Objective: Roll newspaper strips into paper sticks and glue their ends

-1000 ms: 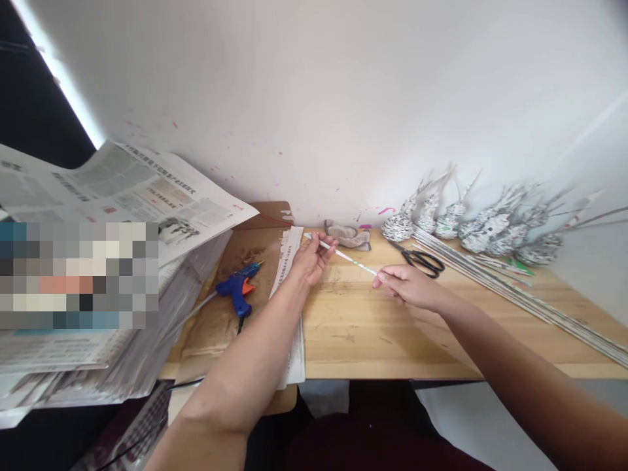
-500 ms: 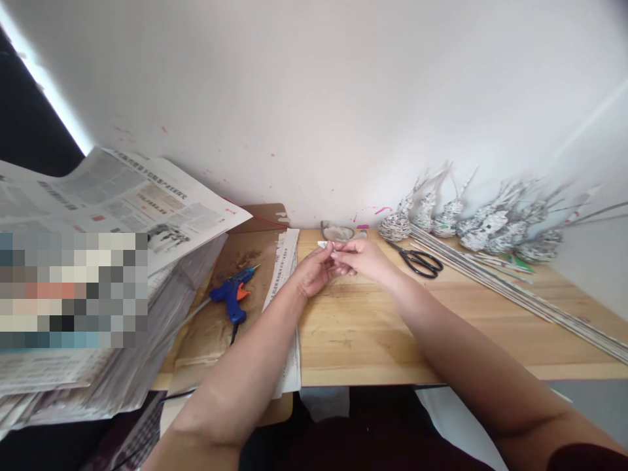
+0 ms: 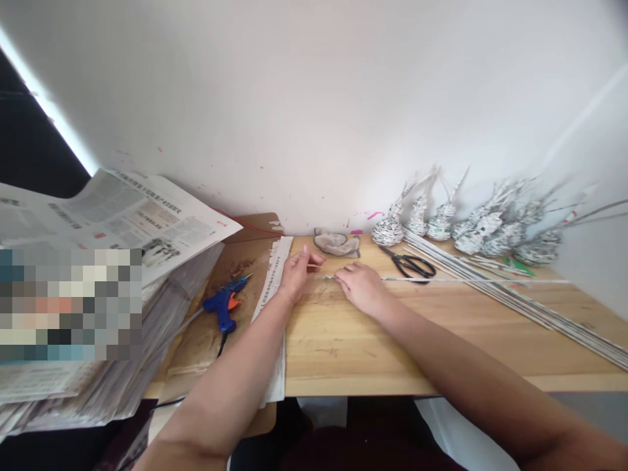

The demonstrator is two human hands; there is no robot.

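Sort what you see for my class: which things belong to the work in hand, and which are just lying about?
In hand, it seems:
paper rod, under the right hand
(left hand near its end)

Apparently just lying about:
glue gun
scissors
grey cloth
woven paper shapes
rod bundle
newspaper strips
newspaper pile

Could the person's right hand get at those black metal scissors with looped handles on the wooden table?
Probably yes: the black scissors lie near the right hand. Only a long, thin, pale paper rod, running out from that hand, seems to cross their nearer loop.
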